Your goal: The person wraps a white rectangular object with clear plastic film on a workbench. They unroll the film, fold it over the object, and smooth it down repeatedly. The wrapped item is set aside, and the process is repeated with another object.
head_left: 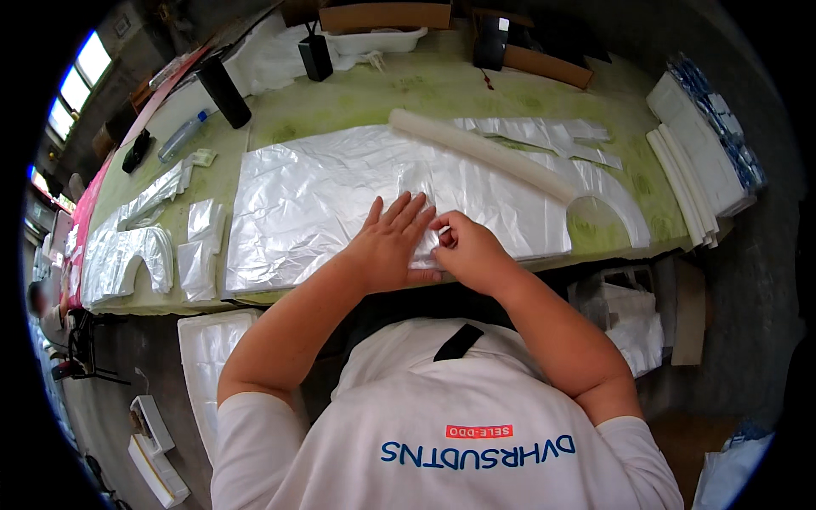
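Observation:
A stack of clear, shiny plastic bags [297,195] with handle cut-outs lies flat across the table in front of me. My left hand [387,242] rests palm down on it, fingers stretched out. Close beside its fingertips, my right hand [467,251] is closed in a pinch, thumb against the forefinger, over a small crinkled piece of clear plastic [427,246]. What the pinch holds, if anything, is too small to make out. A long whitish roll [484,157] lies slantwise on the stack, beyond both hands.
Folded plastic bags [127,255] and small clear packets [200,251] lie left. A black cylinder [223,93], water bottle [183,136] and black box [315,58] stand farther back. White rolls [680,183] and a stack of blue-and-white packs [710,136] line the right edge.

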`<state>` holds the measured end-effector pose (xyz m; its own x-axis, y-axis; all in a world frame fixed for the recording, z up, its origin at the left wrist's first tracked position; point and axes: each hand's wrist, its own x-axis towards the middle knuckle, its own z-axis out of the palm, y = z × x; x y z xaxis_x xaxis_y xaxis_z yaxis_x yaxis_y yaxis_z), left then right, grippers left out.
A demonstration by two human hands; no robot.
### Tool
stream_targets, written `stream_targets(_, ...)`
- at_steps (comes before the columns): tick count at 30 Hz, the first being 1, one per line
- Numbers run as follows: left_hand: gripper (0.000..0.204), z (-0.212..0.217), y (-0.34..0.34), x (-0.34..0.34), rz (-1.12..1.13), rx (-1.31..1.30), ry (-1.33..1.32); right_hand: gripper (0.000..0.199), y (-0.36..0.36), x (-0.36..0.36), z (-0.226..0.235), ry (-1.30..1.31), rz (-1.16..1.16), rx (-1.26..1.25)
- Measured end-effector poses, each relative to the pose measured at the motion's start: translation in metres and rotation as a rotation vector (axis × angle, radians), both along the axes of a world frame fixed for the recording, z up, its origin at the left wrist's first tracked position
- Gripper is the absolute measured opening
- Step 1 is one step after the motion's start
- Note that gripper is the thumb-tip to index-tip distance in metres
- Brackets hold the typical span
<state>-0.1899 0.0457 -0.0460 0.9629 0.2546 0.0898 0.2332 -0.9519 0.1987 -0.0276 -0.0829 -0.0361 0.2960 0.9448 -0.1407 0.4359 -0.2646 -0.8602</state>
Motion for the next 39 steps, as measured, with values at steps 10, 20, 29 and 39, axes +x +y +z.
stream_targets(10, 0.077, 0.012, -0.032, -0.024, -0.158, -0.213, -0.068, 0.048, -0.064, 0.008, 0.010, -0.455, 0.274, 0.537)
stream_targets(20, 0.060, -0.005, -0.022, -0.008, 0.208, -0.376, -0.463, 0.023, -0.017, 0.022, -0.006, -0.547, 0.178, 0.288)
stream_targets(29, 0.070, 0.000, -0.014, 0.005, 0.377, -0.411, -0.356, 0.029, -0.006, 0.013, -0.010, -0.644, 0.039, 0.142)
stream_targets(39, 0.073, -0.001, -0.029, 0.012, 0.059, 0.008, -0.022, 0.036, -0.003, 0.010, -0.001, -0.417, -0.139, 0.014)
